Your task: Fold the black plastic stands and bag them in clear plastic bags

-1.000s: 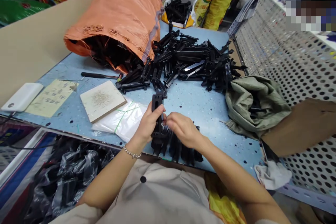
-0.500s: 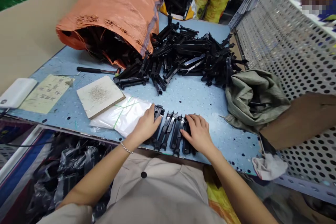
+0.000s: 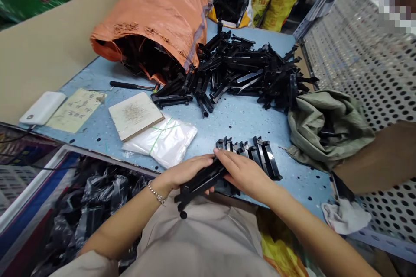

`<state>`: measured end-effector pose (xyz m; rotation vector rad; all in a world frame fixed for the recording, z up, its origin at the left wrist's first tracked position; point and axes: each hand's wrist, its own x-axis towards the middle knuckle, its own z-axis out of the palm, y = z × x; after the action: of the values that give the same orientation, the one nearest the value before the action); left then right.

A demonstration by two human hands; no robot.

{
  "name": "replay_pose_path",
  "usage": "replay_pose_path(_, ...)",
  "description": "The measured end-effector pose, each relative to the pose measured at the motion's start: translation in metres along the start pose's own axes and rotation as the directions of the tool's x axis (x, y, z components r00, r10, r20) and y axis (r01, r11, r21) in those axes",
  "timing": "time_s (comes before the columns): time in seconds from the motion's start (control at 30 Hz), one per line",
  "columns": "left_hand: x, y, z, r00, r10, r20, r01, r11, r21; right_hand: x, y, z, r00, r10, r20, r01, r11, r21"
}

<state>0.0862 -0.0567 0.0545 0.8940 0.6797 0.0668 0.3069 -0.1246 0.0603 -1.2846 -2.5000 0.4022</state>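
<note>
Both hands grip a bundle of long black plastic parts (image 3: 197, 184) at the near edge of the blue table (image 3: 247, 123); the bundle tilts down toward my body. My left hand (image 3: 185, 172) wraps it from the left, fingers curled over the top. From the right, my right hand (image 3: 242, 172) clasps the same bundle. Just beyond my right hand, a row of several matching black parts (image 3: 260, 156) lies side by side on the table. A big heap of the same black parts (image 3: 247, 71) spreads across the far half of the table.
An orange sack (image 3: 156, 17) spills black parts at the back left. A wooden block (image 3: 135, 115), clear plastic bags (image 3: 162, 140), a paper note (image 3: 78, 108) and a white power bank (image 3: 42, 107) lie left. A green cloth bag (image 3: 328, 125) and perforated metal panel (image 3: 367, 65) stand right.
The hands were pressing flat on a row of black parts; now they have gathered some into a bundle, pulled it to the near edge and tilted it, leaving the rest lying in a row.
</note>
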Motion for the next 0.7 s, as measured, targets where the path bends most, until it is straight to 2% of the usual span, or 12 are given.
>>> replay_pose_path(0.07, -0.01, 0.001, -0.005, 0.999, 0.031, -0.031, -0.03, 0.998, 0.052, 0.002, -0.001, 0.003, 0.999, 0.048, 0.014, -0.049, 0.997, 0.053)
replay_pose_path(0.1, -0.013, -0.002, -0.01, 0.985, 0.108, -0.135, -0.09, 0.987, 0.133, 0.002, 0.001, 0.004, 0.994, 0.107, 0.008, -0.107, 0.989, 0.103)
replay_pose_path(0.13, -0.015, -0.006, -0.017, 0.931, 0.226, -0.286, -0.148, 0.951, 0.27, 0.002, 0.004, 0.005, 0.982, 0.19, -0.007, -0.186, 0.967, 0.171)
replay_pose_path(0.2, -0.015, -0.017, -0.035, 0.673, 0.522, -0.525, -0.112, 0.773, 0.625, 0.005, 0.007, 0.01, 0.908, 0.417, -0.045, -0.371, 0.849, 0.377)
replay_pose_path(0.23, -0.014, -0.023, -0.044, 0.531, 0.645, -0.55, -0.018, 0.658, 0.753, 0.009, 0.007, 0.013, 0.847, 0.53, -0.042, -0.437, 0.74, 0.511)
replay_pose_path(0.27, -0.012, -0.029, -0.054, 0.431, 0.728, -0.532, 0.075, 0.559, 0.826, 0.014, 0.005, 0.017, 0.785, 0.619, -0.017, -0.463, 0.605, 0.648)
replay_pose_path(0.3, -0.01, -0.033, -0.063, 0.383, 0.774, -0.504, 0.13, 0.495, 0.859, 0.02, 0.003, 0.021, 0.738, 0.674, 0.026, -0.447, 0.46, 0.767)
replay_pose_path(0.37, -0.006, -0.036, -0.08, 0.375, 0.774, -0.509, 0.11, 0.508, 0.854, 0.035, -0.005, 0.031, 0.704, 0.7, 0.121, -0.35, 0.193, 0.917)
replay_pose_path(0.43, -0.007, -0.032, -0.095, 0.373, 0.698, -0.612, -0.014, 0.664, 0.748, 0.049, -0.014, 0.041, 0.707, 0.679, 0.196, -0.258, -0.01, 0.966)
replay_pose_path(0.5, -0.011, -0.024, -0.108, 0.427, 0.555, -0.714, -0.173, 0.825, 0.537, 0.06, -0.022, 0.046, 0.723, 0.637, 0.269, -0.202, -0.177, 0.963)
replay_pose_path(0.6, -0.021, -0.016, -0.119, 0.581, 0.378, -0.721, -0.325, 0.92, 0.22, 0.074, -0.03, 0.049, 0.742, 0.577, 0.34, -0.157, -0.343, 0.926)
replay_pose_path(0.7, -0.026, -0.015, -0.121, 0.597, 0.349, -0.723, -0.39, 0.913, 0.118, 0.091, -0.037, 0.051, 0.757, 0.535, 0.375, -0.135, -0.434, 0.891)
